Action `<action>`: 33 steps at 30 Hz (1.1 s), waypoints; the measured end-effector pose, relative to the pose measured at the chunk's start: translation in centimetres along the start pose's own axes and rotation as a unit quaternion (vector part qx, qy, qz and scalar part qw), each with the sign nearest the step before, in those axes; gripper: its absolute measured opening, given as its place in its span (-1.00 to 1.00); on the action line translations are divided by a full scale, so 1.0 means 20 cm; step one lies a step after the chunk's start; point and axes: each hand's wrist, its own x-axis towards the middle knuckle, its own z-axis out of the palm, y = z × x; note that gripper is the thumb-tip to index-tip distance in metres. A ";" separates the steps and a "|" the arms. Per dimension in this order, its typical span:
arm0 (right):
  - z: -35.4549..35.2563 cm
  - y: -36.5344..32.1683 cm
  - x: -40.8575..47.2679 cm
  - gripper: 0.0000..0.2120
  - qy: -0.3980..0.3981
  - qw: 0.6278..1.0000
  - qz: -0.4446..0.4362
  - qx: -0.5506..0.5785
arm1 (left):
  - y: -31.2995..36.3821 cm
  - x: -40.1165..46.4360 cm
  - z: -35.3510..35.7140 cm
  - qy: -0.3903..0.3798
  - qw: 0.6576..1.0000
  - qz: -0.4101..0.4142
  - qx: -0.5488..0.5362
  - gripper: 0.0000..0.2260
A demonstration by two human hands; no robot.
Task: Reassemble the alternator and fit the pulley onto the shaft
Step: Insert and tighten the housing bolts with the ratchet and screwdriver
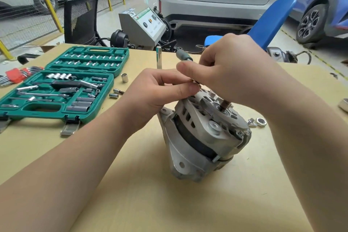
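Fingers: our left hand (160, 90) pinches a small dark fastener (196, 82) between thumb and forefinger at the upper rim of the alternator (203, 133); our right hand (231, 69) is curled round a driver (183, 56), of which only the grey handle end shows.
Alternator: it stands tilted on the counter (131, 184), shaft (225, 104) pointing up and bare, no pulley on it.
Step in hand: we judge that we are starting a through bolt or screw into the housing, so the two halves are not yet fully closed.
Next move: the fastener must sit straight in its hole and the driver tip must meet its head before we turn, otherwise the thread may cross.
Beside the alternator: a nut (261, 121) lies on its right, and the green socket case (62, 88) is open well to its left.
Hidden: the driver tip and the hole are behind our hands; a metal part (343, 105) further right of the alternator is cut off by the edge, perhaps the pulley, we cannot tell.
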 end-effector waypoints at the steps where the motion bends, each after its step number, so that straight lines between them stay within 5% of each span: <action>1: 0.00 0.00 0.00 -0.42 -0.004 1.000 0.006 0.007 | 0.00 0.00 0.00 -0.003 1.000 -0.001 0.002 -0.77; 9: -0.09 0.07 0.00 -0.89 -0.104 0.981 -0.110 0.124 | 0.01 0.00 -0.03 -0.035 0.998 0.009 0.058 -0.72; 14: -0.13 0.07 -0.02 -0.91 -0.100 0.983 -0.119 0.101 | 0.00 0.01 -0.03 -0.022 0.999 0.013 0.031 -0.67; 20: 0.01 0.02 0.01 -0.44 -0.033 0.999 -0.001 0.022 | 0.00 0.00 -0.02 0.007 1.000 0.003 0.024 -0.71; 27: -0.10 0.09 0.00 -0.89 -0.109 0.980 -0.114 0.118 | 0.00 0.00 -0.04 -0.021 0.998 0.025 0.056 -0.81; 33: -0.13 0.09 -0.02 -0.85 -0.115 0.979 -0.143 0.090 | -0.01 0.00 -0.04 -0.036 0.999 0.019 0.030 -0.74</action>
